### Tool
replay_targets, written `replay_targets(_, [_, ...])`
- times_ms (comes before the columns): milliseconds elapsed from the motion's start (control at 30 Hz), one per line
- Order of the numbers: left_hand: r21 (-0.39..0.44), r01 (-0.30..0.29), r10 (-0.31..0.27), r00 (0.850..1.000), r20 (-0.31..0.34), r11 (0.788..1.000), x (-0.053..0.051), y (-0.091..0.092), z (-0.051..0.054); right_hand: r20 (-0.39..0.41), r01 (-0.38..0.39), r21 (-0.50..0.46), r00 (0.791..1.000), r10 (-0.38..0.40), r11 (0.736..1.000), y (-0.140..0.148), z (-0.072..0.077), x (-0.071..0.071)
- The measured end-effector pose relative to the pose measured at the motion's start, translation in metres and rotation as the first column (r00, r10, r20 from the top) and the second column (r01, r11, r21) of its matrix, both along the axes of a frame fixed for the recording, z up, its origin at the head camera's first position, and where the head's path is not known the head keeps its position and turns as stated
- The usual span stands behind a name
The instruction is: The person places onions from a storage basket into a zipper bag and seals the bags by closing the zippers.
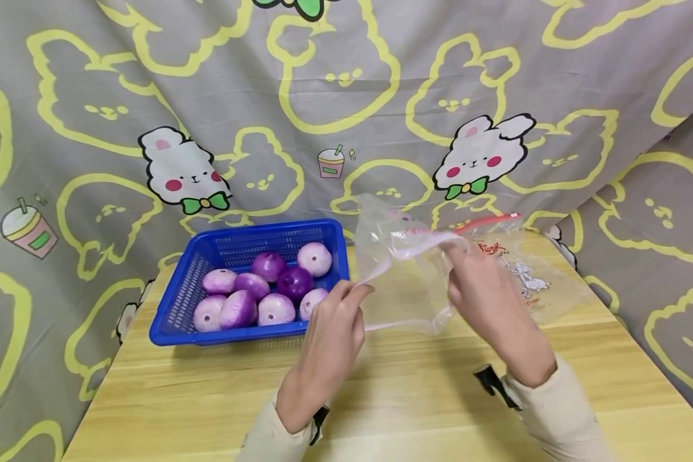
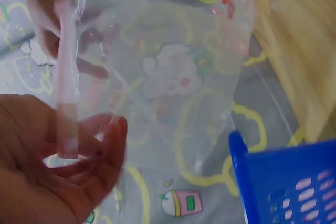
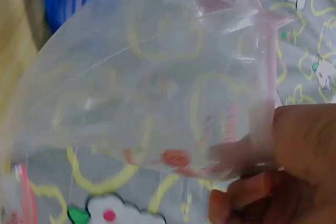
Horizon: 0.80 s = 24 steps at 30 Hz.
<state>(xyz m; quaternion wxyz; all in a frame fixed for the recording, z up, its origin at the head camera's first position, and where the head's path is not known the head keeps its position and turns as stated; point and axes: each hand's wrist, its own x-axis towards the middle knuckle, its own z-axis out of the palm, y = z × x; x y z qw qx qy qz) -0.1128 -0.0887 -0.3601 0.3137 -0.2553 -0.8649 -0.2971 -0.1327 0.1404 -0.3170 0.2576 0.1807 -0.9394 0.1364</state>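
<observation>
A clear plastic bag with a pale pink top strip [image 1: 407,282] is stretched between two hands in the head view. The left hand [image 1: 332,333] pinches its left edge beside the basket's right corner. Fingers of the right hand [image 1: 487,295] grip the strip at the bag's upper right. The left wrist view has the left hand [image 2: 63,166] curled at the strip's end, with the bag [image 2: 168,77] spread beyond it. In the right wrist view the right hand [image 3: 294,166] holds the bag's edge [image 3: 268,77], some fingertips behind the film.
A blue basket [image 1: 225,336] with several purple onions [image 1: 277,310] stands on the wooden table [image 1: 208,391], left of the bag. Another printed clear bag with a red zip strip [image 1: 491,221] lies at the right, partly behind the right hand. A patterned cloth [image 1: 358,96] hangs behind.
</observation>
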Motion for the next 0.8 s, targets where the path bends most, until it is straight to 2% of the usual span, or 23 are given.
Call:
replay_targets(133, [-0.023, -0.097, 0.098, 0.993, 0.069, 0.995, 0.002, 0.001, 0.001, -0.070, 0.052, -0.014, 0.996, -0.053, 0.999, 0.010, 0.009, 0.001])
replay_targets(167, [-0.024, -0.118, 0.120, 0.990, 0.079, 0.993, 0.003, 0.002, 0.002, -0.070, 0.051, -0.008, 0.996, -0.051, 0.999, 0.010, 0.011, 0.002])
replay_targets(233, [-0.040, -0.155, 0.158, 0.984, 0.088, 0.987, 0.004, 0.002, 0.002, -0.016, 0.029, 0.021, 0.999, -0.029, 0.999, 0.009, 0.013, 0.003])
replay_targets(367, [-0.162, -0.222, 0.240, 0.965, 0.105, 0.962, 0.003, -0.001, -0.003, 0.053, -0.030, 0.081, 0.998, 0.026, 0.996, 0.002, 0.012, 0.003])
replay_targets(433, [-0.241, -0.235, 0.268, 0.957, 0.113, 0.942, 0.000, -0.002, -0.007, 0.038, -0.043, 0.098, 0.998, 0.040, 0.994, -0.001, 0.010, 0.001])
replay_targets(533, [-0.305, -0.241, 0.286, 0.951, 0.114, 0.921, -0.004, -0.004, -0.014, -0.014, -0.032, 0.087, 0.999, 0.033, 0.996, -0.004, 0.006, -0.002])
replay_targets(700, [-0.258, -0.242, 0.268, 0.960, 0.074, 0.936, -0.008, -0.005, -0.015, -0.119, 0.021, 0.009, 0.993, -0.020, 1.000, -0.001, 0.002, -0.006])
replay_targets(800, [-0.246, -0.251, 0.273, 0.960, 0.061, 0.936, -0.007, -0.005, -0.013, -0.133, 0.019, -0.030, 0.991, -0.023, 0.999, 0.001, -0.001, -0.006])
